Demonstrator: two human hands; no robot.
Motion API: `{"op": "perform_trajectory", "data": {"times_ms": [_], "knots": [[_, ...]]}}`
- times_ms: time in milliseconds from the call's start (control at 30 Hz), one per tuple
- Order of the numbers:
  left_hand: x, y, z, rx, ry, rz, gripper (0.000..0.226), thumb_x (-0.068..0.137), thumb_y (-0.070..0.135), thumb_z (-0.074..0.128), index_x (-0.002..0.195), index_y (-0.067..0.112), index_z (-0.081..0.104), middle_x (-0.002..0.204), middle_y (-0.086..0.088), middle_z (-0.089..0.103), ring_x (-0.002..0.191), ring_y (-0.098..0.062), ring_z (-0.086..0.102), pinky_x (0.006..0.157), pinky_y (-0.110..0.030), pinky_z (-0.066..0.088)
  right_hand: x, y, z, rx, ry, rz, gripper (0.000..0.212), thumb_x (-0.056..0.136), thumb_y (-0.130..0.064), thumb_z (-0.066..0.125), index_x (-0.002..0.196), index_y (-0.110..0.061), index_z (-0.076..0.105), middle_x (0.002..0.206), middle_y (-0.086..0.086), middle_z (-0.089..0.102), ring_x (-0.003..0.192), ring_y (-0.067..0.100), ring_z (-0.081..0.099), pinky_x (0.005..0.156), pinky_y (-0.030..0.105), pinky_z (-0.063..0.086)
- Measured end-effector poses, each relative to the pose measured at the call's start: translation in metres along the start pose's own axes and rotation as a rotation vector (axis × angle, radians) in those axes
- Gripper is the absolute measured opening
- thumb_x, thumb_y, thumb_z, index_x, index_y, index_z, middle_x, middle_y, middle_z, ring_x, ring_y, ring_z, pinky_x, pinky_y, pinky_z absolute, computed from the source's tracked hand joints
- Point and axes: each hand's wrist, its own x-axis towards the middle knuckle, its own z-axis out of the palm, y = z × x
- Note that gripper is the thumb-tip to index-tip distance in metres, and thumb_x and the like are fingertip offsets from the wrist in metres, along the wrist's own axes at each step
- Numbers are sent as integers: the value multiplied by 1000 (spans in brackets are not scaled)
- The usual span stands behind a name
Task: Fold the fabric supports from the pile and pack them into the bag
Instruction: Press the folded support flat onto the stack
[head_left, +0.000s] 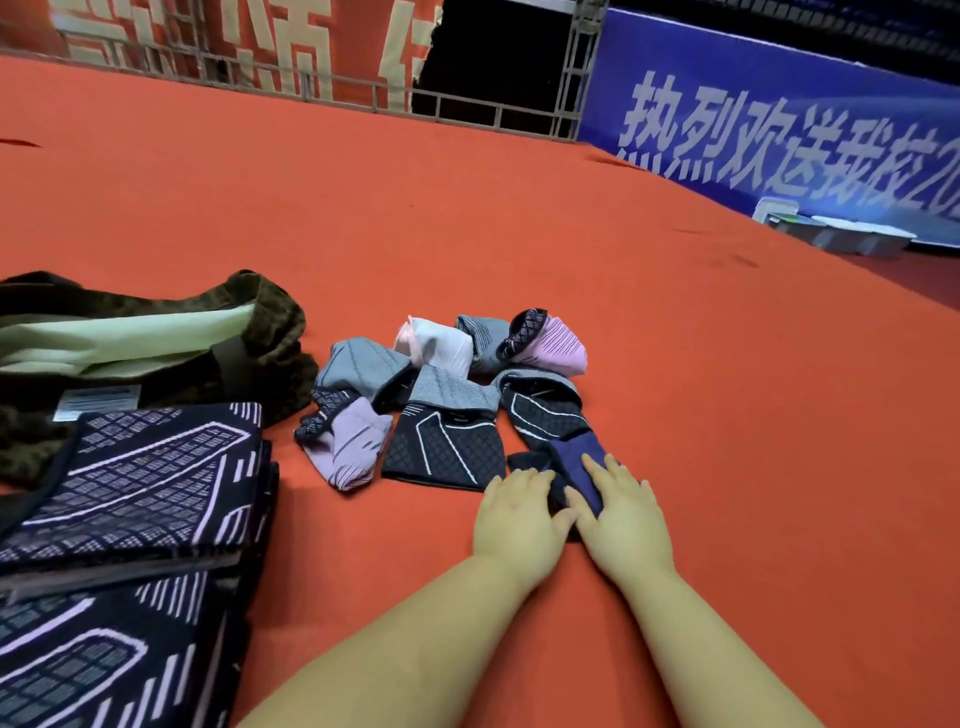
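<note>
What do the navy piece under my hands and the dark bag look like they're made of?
Navy piece: seemingly soft matte knit, lying limp and flat under both hands, left hand, right hand. Bag: apparently fuzzy dark olive-brown pile fabric, slumped, with a smooth pale green lining.

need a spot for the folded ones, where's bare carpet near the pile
Bare red carpet lies beyond the pile toward the railing, and right of the right hand. A narrow strip runs between the folded stack and the left hand. It is crowded between the bag and the pile.
</note>
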Motion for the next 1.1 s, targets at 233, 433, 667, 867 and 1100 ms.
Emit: {"op": "perform_trajectory", "data": {"times_ms": [233, 433, 667, 867, 1100], "knots": [[-3, 2, 3, -28, 180, 10, 35, 91, 29, 56, 123, 16, 54, 124, -2, 57, 119, -21, 48, 110, -29, 22, -11, 3, -4, 146, 93, 57, 38, 100, -28, 40, 137, -23, 47, 147, -2, 41, 136, 16, 37, 107, 24, 22], [-30, 4, 2, -101, 269, 9, 13, 78, 10, 63, 90, 10, 69, 89, -8, 70, 88, -33, 61, 96, -39, 44, -42, -7, -15, 33, 62, 102, 28, 101, -35, 34, 100, -19, 57, 107, 8, 68, 104, 30, 58, 69, 34, 32], [-90, 5, -26, -398, 482, -149, 39, 78, 45, 45, 97, 18, 65, 100, 0, 64, 100, -26, 55, 91, -37, 38, -89, -42, -37, 330, 164, 125, 28, 98, -34, 41, 96, -17, 63, 94, 11, 70, 93, 34, 61, 73, 37, 45], [-118, 20, -97, -739, 517, -118, 45, 77, 49, 51, 105, 14, 51, 114, -2, 45, 108, -17, 43, 103, -32, 33, -120, -110, -80, 579, 335, 47, 22, 96, -28, 46, 82, -18, 60, 85, 10, 68, 85, 33, 59, 67, 34, 38], [-150, -5, -169, -660, 654, -36, 52, 72, 59, 44, 103, 18, 45, 123, 0, 40, 126, -19, 36, 107, -29, 28, -143, -186, -116, 717, 382, -107, 21, 95, -28, 49, 87, -14, 62, 74, -5, 61, 76, 20, 55, 58, 29, 29]]}}
